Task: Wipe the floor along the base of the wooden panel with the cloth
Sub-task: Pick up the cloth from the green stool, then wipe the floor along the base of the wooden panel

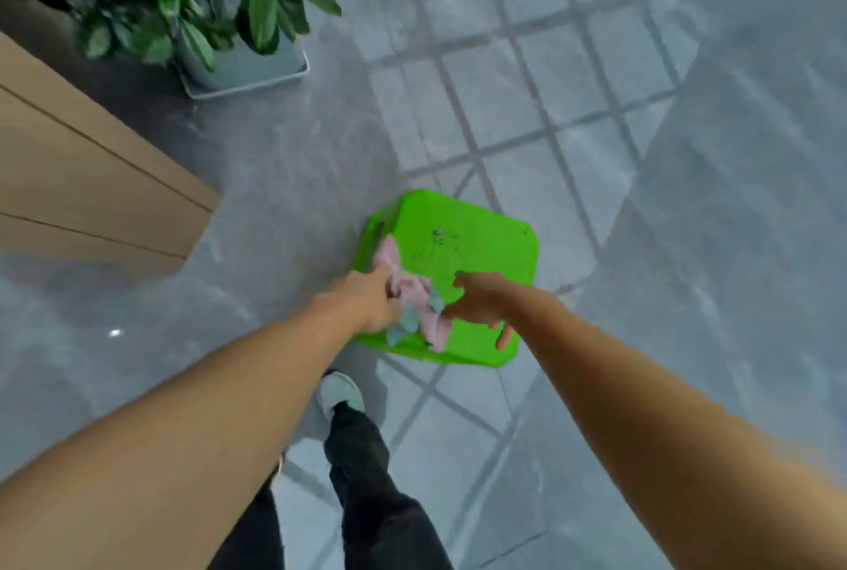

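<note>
Head view: cloth [412, 294] bunched over the green bin's [476, 244] near-left corner, probably being readied.
Left hand [373, 299]: clamped on cloth.
Right hand [476, 303]: fingers spread, touching cloth.
Panel [91, 175]: well apart, base unwiped.

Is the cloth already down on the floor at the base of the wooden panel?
No. The cloth is bunched between the left hand and right hand over the green bin, well clear of the wooden panel.

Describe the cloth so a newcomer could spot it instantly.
Find the bright green tub on the grey floor, right of the wooden panel. The cloth is crumpled at its near edge, held by the left hand; it alone is pink.
</note>
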{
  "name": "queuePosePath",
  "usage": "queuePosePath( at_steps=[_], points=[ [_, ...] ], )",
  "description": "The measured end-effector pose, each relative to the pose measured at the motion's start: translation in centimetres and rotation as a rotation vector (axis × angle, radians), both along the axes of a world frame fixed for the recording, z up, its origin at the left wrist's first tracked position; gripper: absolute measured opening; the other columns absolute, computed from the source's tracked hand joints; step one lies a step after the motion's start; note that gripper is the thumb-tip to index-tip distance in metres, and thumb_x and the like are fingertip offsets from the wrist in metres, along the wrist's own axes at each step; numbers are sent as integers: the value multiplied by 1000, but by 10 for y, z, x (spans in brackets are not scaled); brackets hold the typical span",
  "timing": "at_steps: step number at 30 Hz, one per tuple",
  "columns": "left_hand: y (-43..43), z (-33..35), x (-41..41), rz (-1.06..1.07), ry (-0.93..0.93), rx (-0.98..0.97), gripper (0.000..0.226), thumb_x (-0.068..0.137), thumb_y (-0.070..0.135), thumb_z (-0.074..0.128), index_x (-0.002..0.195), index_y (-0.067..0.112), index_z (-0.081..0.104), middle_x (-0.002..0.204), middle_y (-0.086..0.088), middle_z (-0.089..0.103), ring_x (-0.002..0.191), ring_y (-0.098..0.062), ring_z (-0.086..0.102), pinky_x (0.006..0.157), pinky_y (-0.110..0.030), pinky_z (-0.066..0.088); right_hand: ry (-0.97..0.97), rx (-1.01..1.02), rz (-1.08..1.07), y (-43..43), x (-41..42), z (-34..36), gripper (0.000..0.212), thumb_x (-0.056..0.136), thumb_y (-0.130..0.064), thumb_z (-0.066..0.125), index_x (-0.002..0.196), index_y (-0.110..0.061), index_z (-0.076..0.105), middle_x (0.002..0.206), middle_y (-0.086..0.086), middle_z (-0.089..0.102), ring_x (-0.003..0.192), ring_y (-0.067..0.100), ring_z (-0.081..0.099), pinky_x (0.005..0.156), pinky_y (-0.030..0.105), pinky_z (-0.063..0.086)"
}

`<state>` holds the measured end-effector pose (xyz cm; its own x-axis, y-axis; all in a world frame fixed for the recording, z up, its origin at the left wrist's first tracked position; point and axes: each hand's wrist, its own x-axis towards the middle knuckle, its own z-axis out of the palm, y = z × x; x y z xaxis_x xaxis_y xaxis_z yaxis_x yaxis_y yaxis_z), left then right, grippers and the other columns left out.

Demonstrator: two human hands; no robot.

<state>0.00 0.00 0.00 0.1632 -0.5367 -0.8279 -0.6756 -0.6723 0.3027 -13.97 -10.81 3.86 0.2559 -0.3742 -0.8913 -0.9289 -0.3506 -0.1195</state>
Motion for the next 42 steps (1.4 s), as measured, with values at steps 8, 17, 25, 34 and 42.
queuePosePath(
  at_steps=[8,17,25,34,42],
  points=[
    [24,-127,-17,419,74,-365,74,81,45,70,147,27,42,131,-17,41,109,-37,59,89,-34,46,-350,-210,-727,72,0,-137,54,87,-38,68,128,-9,50,99,14,58,111,42,54,90,56,52],
    [103,-185,50,1306,591,-260,21,91,20,64,111,18,68,97,-9,73,73,-25,69,75,-47,62,-575,-336,-288,132,102,-183,32,83,-8,61,115,-10,62,99,23,61,93,36,52,74,35,34],
    [207,-274,153,1534,586,-189,14,88,31,69,101,30,66,94,-3,75,74,-20,72,58,-27,57,-515,-34,-238,191,220,-282,25,84,-11,68,109,-13,68,98,13,75,90,35,70,81,52,58],
    [233,-433,252,1627,508,-272,31,91,37,64,119,25,59,109,-4,66,82,-24,67,58,-30,55,-562,-101,-110,218,331,-453,23,85,-15,65,108,-18,69,101,9,75,97,32,68,87,44,57],
    [217,-587,330,1718,343,-470,20,86,44,67,96,27,65,91,-7,73,62,-21,69,54,-28,54,-887,-271,203,210,426,-615,57,88,-12,57,143,-21,42,137,18,37,120,36,45,102,40,42]
  ],
)
